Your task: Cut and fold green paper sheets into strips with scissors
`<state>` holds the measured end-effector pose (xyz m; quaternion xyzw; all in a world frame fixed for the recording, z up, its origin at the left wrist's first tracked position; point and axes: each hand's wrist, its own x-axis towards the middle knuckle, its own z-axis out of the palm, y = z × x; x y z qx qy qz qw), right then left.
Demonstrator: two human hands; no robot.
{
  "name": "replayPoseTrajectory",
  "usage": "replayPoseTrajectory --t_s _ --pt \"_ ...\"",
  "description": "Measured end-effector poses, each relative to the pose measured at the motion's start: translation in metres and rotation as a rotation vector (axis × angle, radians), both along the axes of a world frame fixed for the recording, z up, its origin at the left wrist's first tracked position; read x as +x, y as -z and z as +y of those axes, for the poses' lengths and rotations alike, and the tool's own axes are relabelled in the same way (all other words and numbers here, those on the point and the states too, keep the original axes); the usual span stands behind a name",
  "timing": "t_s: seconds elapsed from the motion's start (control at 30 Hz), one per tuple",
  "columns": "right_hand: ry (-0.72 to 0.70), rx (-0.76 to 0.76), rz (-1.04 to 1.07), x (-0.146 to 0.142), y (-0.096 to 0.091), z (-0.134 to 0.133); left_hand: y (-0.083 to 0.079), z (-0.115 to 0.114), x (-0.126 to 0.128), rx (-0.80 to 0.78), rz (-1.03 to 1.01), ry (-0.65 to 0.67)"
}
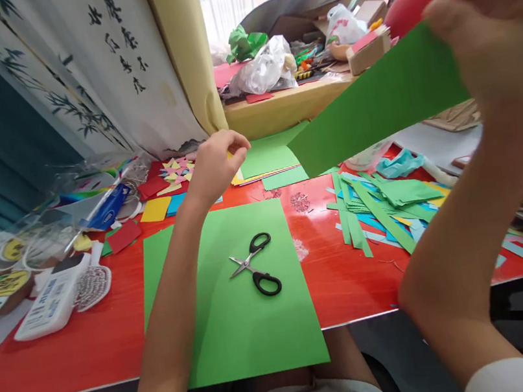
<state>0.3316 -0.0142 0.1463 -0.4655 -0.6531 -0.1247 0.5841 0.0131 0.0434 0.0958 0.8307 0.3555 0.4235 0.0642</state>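
Observation:
Raised at the upper right, my right hand (498,36) grips one end of a wide green paper strip (379,100). The strip slants down to the left, its far end hanging over the table. My left hand (220,163) is above the table's middle, fingers loosely curled, with a small gap between thumb and forefinger and nothing visible in it. Below lies a large green paper sheet (243,336), its near edge sticking out past the table edge. Black-handled scissors (251,264) rest on that sheet with their blades apart.
Cut green and blue paper strips (375,205) are piled right of centre on the red table (334,290). More green sheets (270,155) lie at the back. A white device (55,299) and plastic packaging (104,193) are at left. The windowsill (287,107) holds bags and clutter.

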Motion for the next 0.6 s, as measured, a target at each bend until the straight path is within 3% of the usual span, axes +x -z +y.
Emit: replayPoseTrajectory --t_s 0.1,0.23,0.3,0.4,0.6 --pt "-0.023 0.036 -0.187 -0.054 -0.004 0.003 -0.012 -0.011 0.002 0.044 -0.097 0.036" --pt "-0.174 -0.100 -0.391 -0.118 -0.003 0.009 -0.024 -0.031 0.011 0.092 -0.213 0.085" --pt "-0.172 -0.103 -0.441 -0.138 0.000 0.008 -0.027 -0.037 0.013 0.150 -0.265 0.084" --pt "-0.165 -0.134 -0.397 -0.155 0.003 0.002 -0.030 -0.040 0.011 0.207 -0.340 0.098" --pt "-0.196 -0.165 -0.317 -0.158 0.003 -0.003 -0.031 -0.035 0.005 0.088 -0.384 0.199"
